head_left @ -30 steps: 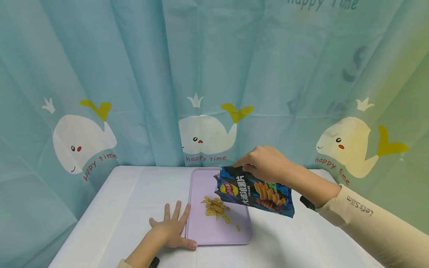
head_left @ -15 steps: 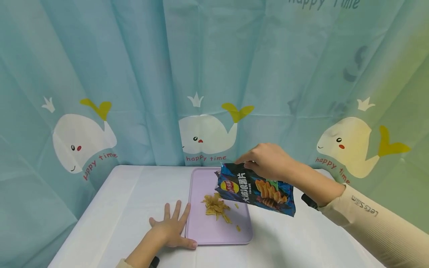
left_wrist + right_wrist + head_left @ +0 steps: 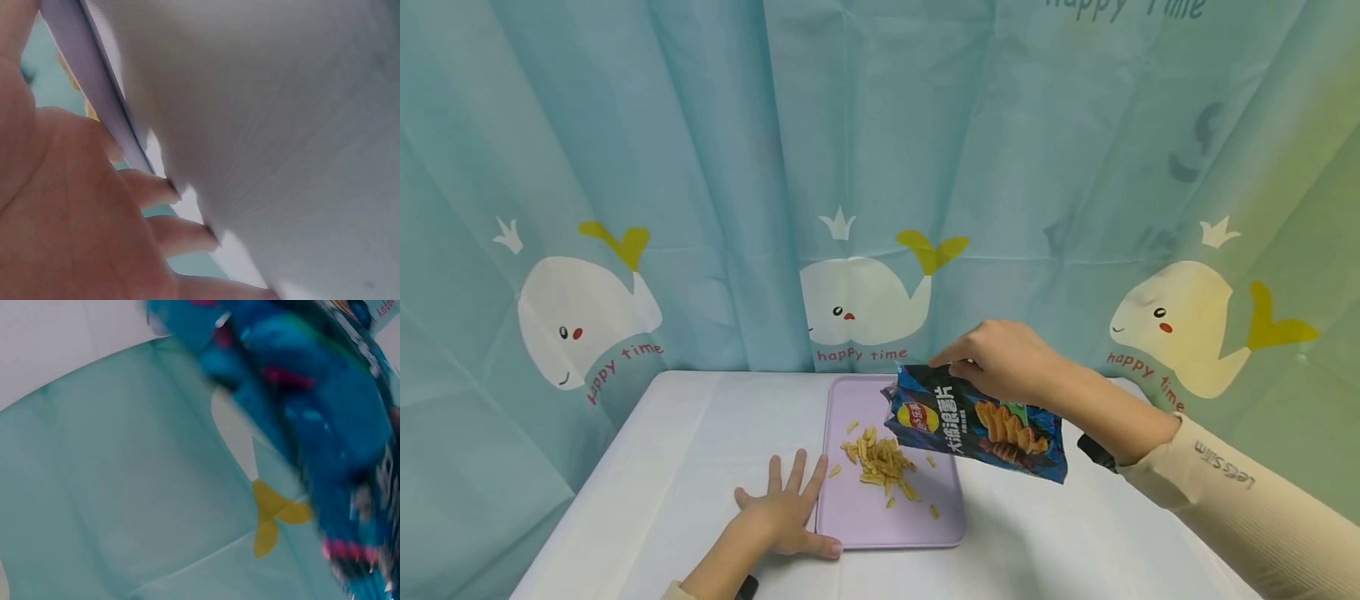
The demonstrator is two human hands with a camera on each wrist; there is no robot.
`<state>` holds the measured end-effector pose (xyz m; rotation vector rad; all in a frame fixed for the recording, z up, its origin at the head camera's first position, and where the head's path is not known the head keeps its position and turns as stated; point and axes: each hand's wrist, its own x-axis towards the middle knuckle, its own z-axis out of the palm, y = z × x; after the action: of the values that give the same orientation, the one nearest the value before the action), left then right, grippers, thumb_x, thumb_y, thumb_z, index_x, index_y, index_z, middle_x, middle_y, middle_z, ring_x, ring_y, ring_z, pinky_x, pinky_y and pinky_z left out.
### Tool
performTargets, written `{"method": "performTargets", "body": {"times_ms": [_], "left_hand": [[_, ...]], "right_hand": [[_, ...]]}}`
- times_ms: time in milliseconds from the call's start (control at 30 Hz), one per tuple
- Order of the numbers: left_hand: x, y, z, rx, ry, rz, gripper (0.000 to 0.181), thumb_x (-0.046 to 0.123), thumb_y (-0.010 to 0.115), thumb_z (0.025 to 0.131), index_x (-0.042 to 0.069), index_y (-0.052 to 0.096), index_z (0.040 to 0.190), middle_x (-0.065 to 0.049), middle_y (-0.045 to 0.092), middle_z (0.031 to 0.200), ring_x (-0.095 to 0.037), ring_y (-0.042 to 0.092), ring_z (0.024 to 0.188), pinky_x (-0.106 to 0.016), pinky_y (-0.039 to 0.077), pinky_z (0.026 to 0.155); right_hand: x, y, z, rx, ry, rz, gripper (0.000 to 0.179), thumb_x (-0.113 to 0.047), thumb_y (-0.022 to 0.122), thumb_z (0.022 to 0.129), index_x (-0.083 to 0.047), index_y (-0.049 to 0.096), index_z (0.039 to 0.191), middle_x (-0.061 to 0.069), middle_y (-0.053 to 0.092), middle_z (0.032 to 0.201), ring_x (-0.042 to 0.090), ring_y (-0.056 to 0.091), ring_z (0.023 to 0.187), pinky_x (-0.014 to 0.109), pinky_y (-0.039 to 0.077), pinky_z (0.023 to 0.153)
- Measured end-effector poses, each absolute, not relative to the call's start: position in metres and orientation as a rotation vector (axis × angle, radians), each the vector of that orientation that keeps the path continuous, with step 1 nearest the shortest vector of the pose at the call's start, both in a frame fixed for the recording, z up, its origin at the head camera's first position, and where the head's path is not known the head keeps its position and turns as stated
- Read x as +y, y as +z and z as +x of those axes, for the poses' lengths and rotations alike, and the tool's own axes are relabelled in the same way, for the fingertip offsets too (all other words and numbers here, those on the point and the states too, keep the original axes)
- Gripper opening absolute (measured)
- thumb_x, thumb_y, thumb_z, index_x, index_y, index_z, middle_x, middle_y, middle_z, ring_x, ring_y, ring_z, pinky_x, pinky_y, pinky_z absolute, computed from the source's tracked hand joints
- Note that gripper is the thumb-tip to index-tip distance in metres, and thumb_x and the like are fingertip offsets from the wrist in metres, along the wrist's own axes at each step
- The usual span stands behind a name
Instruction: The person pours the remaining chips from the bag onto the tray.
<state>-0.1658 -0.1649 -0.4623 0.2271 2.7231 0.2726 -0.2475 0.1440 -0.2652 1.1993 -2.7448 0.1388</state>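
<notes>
A dark blue bag of potato chips hangs tilted over the right side of a lilac tray. My right hand grips it along the upper edge, its mouth end toward the left. Blurred blue foil of the chip bag fills the upper right of the right wrist view. Yellow stick-shaped chips form a loose pile mid-tray, with several strays around it. My left hand lies spread on the table, thumb and fingertips at the tray's left edge; the left wrist view shows the palm close by the tray's side.
A white table carries the tray. Behind it hangs a blue-green curtain printed with whales, reaching down to the table's far edge.
More chips have dropped onto the tray, so the pile is wider and strays lie to its left and right. The right hand and bag have shifted slightly right. The left hand stays put.
</notes>
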Motion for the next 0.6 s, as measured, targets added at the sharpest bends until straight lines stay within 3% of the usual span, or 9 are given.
{"method": "performTargets", "body": {"times_ms": [333,600], "left_hand": [[-0.1660,-0.4645,-0.1654,2.722,0.280,0.225,0.129,0.082,0.069,0.062,0.019,0.014,0.161,-0.022,0.008,0.166,-0.059,0.003,0.146,-0.092,0.012,0.089],[-0.1656,-0.4640,-0.1664,2.735,0.264,0.235,0.129,0.083,0.068,0.062,0.019,0.015,0.160,-0.022,0.010,0.166,-0.059,0.005,0.146,-0.092,0.013,0.089]], "right_hand": [[0.1431,-0.2621,-0.2466,-2.733,0.073,1.222,0.027,-0.012,0.067,0.095,-0.028,0.077,0.114,-0.002,0.077,0.098,0.004,0.036,0.041,0.021,0.024,0.041],[0.1398,-0.2585,-0.2450,-2.721,0.077,1.230,0.026,-0.012,0.067,0.095,-0.028,0.077,0.113,-0.004,0.076,0.087,0.004,0.038,0.042,0.021,0.025,0.042]]}}
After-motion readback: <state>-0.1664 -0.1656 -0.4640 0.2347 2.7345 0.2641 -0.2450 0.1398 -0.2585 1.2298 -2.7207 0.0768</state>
